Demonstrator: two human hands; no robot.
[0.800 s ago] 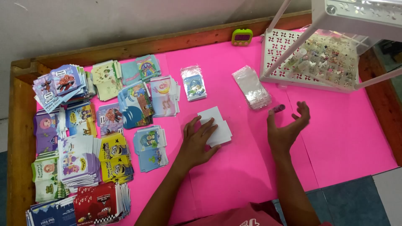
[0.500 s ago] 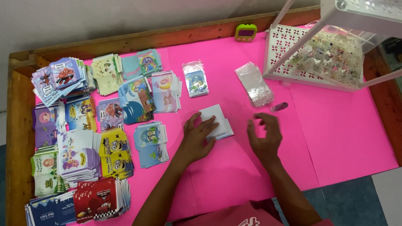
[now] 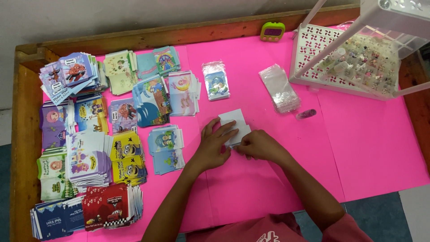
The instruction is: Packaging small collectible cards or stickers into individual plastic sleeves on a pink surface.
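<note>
A small stack of white cards (image 3: 233,120) lies near the middle of the pink table cover (image 3: 367,148). My left hand (image 3: 214,144) rests flat on the stack's lower left part, fingers spread. My right hand (image 3: 257,145) is at the stack's lower right edge, fingers curled and pinching the edge of a white card. Many piles of colourful printed paper packets (image 3: 89,148) cover the left side of the table.
A pile of clear plastic sleeves (image 3: 280,87) and a small pink tube (image 3: 306,114) lie right of the cards. One bagged packet (image 3: 216,80) lies behind them. A white tray of small trinkets (image 3: 358,62) stands at the back right, a green timer (image 3: 272,31) by the wooden rim (image 3: 22,134).
My right hand has moved left from open air over the pink cover to the white cards and closed on their edge. My left hand has stayed on the stack.
</note>
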